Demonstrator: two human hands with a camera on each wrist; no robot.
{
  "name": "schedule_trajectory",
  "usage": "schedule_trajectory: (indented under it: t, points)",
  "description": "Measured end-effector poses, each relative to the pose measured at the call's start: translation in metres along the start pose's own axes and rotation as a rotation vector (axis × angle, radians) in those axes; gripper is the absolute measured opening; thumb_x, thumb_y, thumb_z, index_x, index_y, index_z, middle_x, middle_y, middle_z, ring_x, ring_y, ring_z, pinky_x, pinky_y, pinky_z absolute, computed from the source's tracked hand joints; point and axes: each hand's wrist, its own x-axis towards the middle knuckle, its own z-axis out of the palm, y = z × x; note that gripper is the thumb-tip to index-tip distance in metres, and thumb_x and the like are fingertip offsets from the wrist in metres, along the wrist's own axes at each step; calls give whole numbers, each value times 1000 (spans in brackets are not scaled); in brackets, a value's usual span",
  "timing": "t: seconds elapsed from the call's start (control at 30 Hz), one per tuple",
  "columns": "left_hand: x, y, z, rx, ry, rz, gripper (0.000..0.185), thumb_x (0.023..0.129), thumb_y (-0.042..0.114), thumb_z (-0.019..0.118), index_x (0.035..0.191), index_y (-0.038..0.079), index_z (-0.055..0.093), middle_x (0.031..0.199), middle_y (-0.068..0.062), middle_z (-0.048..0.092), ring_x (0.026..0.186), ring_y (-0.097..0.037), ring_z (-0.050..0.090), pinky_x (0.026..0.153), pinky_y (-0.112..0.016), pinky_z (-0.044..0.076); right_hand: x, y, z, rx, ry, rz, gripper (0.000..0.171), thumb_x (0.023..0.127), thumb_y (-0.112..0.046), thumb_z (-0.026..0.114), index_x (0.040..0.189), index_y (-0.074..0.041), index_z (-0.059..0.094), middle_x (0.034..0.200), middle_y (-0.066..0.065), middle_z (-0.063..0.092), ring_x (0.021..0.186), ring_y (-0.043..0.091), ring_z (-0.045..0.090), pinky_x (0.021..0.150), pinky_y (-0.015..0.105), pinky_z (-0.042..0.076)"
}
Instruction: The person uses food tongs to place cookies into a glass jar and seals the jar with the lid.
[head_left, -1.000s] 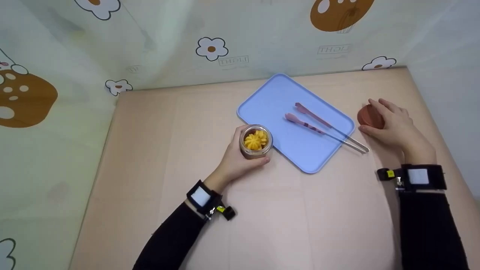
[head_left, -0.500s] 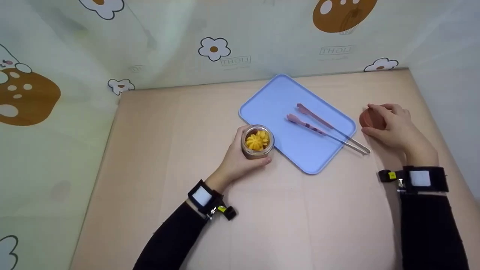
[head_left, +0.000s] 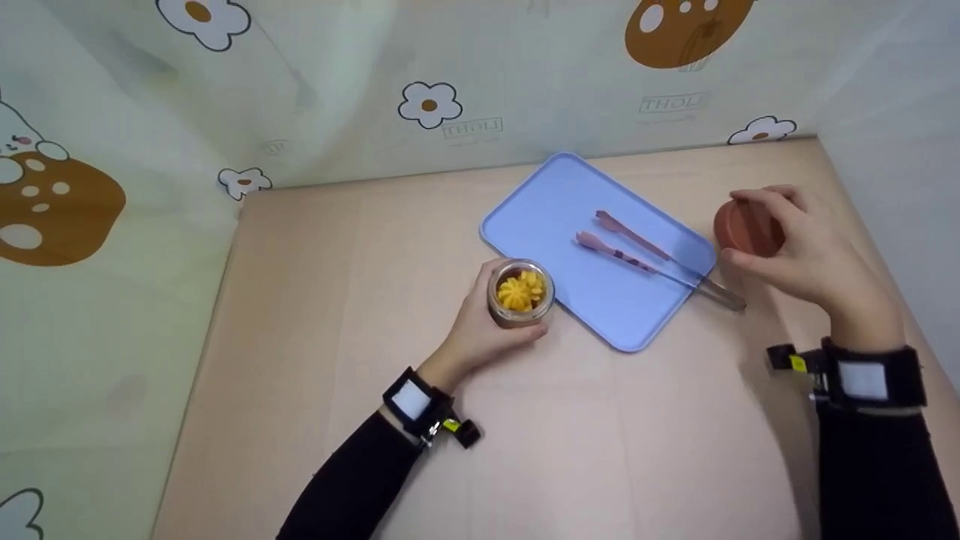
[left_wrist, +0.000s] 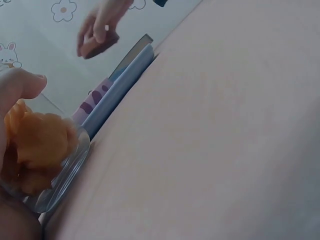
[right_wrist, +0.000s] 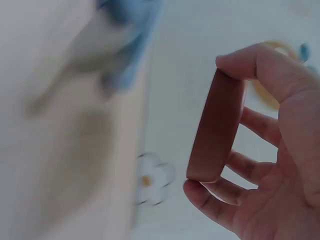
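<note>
In the head view my left hand (head_left: pixel 480 319) curls round a clear glass jar (head_left: pixel 501 315), which stands open at the top with yellow flower-shaped pieces (head_left: pixel 516 292) inside. The left wrist view shows the same pieces (left_wrist: pixel 42 145) orange-toned through the glass, beside my thumb. My right hand (head_left: pixel 821 255) pinches a reddish-brown round lid (head_left: pixel 739 229) by its edge, right of the blue tray. Seen from the right wrist, the lid (right_wrist: pixel 215 127) is edge-on between thumb and fingertips, raised above the table.
A blue tray (head_left: pixel 525 217) lies slantwise between the hands. Pink-tipped metal tongs (head_left: pixel 634 259) rest across it, their joined end sticking out past its right edge. Behind the beige table (head_left: pixel 360 247) hangs a pale sheet (head_left: pixel 322 90) printed with flowers.
My right hand has lifted the lid from the table, and its shadow now falls over the tongs' end. The left hand still holds the jar in about the same place.
</note>
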Motion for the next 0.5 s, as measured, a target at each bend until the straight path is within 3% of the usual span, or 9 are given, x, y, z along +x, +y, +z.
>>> schedule_trajectory:
  t: [0.17,0.3,0.43,0.5]
  points:
    - [-5,1,6,-36,-78,43,98,75,22,101,157,20,46,151,2,60,140,-18,56,123,-47,40,-17,-70,2,53,-36,-317,82,77,-6,95,152,-18,64,151,16,53,125,32,55,96,12,43]
    - [-3,1,10,-43,-121,94,97,76,21,101,155,18,47,149,2,63,139,-18,58,124,-44,41,-20,-114,17,13,-86,-527,76,77,-16,91,148,-20,67,150,14,55,136,30,51,103,23,47]
    - [1,1,13,-40,-146,140,94,77,19,100,155,16,46,147,1,63,135,-19,59,121,-42,44,-8,-146,41,19,-146,-640,71,79,-21,87,147,-22,68,147,12,58,139,32,51,115,49,45]
    - [3,1,14,-33,-163,149,93,79,20,98,155,16,45,146,0,63,131,-19,61,116,-41,48,-2,-157,52,32,-195,-661,71,80,-20,86,148,-23,67,147,12,58,140,32,51,117,52,45]
